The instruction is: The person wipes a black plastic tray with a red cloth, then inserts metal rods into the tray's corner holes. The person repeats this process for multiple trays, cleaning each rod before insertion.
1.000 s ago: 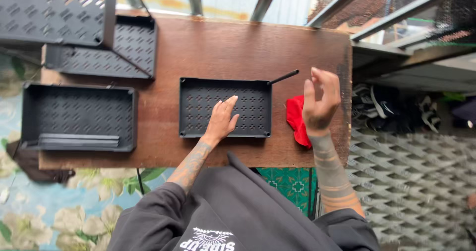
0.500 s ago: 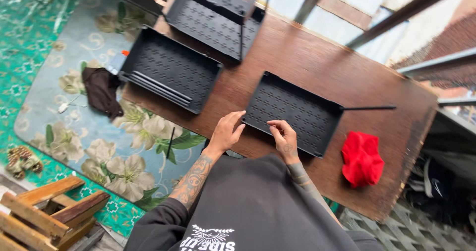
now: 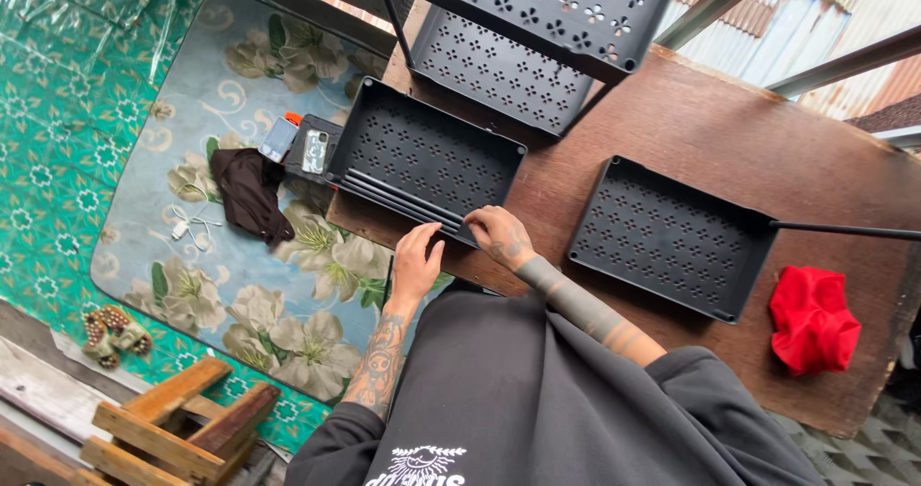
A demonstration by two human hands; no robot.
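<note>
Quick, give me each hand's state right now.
Left hand: open, fingers on the near edge of the black perforated tray.
Right hand: fingertips on the thin black rods in that tray; grip cannot be told.

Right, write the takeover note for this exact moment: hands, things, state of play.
Left hand: open, fingertips on the near edge of the left tray, by the thin black rods lying in it.
Right hand: on the same near edge, fingers at the rod ends; a closed grip cannot be told.
Right tray: flat on the wooden table, untouched, one rod sticking out of its far corner.
Red cloth: on the table, right of that tray.
Done: two stacked shelves at the table's far side.
Left: both loose trays unstacked.
</note>
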